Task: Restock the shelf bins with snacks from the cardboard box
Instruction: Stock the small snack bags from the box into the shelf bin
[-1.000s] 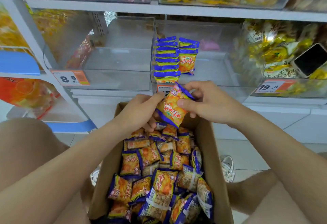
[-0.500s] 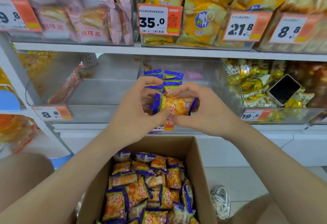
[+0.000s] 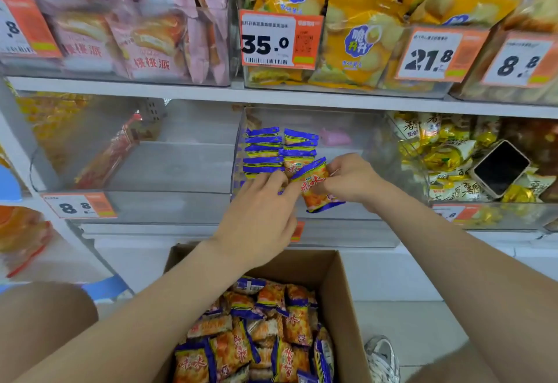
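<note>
My right hand [image 3: 350,181] pinches an orange snack packet with blue ends [image 3: 314,187] at the front of the middle clear shelf bin [image 3: 377,147]. My left hand [image 3: 259,216] reaches up beside it, its straight fingers touching the packet's left edge. Behind the hands, two upright rows of the same packets [image 3: 279,150] stand in the bin's left part. Below, the open cardboard box [image 3: 341,286] holds several more orange and blue packets [image 3: 259,331].
An almost bare clear bin [image 3: 145,171] with an 8.8 price tag sits to the left. The right bin holds yellow packs and a dark phone [image 3: 499,168]. Full bins with price tags line the shelf above [image 3: 280,41]. A white shoe [image 3: 382,358] rests on the floor.
Both hands lifted the packet out of the box and up to the middle bin. It now sits tilted in my right hand's pinch, and my left hand's grip has loosened to a touch.
</note>
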### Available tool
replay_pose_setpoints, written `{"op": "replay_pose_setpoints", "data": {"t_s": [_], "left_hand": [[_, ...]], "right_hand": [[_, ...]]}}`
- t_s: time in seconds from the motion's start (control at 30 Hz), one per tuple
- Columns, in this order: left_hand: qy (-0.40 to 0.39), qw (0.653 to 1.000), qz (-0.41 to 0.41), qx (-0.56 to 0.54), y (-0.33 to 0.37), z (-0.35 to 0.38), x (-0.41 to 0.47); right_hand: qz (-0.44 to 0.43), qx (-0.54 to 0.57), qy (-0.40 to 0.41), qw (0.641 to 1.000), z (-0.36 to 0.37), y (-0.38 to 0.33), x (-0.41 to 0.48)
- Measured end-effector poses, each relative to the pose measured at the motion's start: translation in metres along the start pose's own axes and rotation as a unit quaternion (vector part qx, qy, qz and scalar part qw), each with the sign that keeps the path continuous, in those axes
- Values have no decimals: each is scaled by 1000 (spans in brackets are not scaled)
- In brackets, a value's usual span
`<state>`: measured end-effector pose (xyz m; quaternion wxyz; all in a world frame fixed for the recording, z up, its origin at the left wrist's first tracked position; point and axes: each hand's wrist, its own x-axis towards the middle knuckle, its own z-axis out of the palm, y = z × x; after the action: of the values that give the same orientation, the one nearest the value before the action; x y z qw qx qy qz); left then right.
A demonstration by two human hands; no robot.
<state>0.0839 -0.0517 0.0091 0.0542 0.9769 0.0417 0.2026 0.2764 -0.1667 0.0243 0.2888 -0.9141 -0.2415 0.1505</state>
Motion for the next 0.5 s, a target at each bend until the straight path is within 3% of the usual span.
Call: {"op": "replay_pose_setpoints", "data": {"t_s": [0.17, 0.4, 0.5], "left_hand": [[-44, 998, -31, 20, -4, 8, 1], [-88, 994, -56, 35, -6, 16, 2], [-97, 993, -53, 44, -7, 17, 1]], "right_hand": [[3, -35, -18, 999, 18, 2, 17], [8, -41, 29, 999, 29, -4, 32], [17, -29, -3, 999, 33, -10, 35]]}}
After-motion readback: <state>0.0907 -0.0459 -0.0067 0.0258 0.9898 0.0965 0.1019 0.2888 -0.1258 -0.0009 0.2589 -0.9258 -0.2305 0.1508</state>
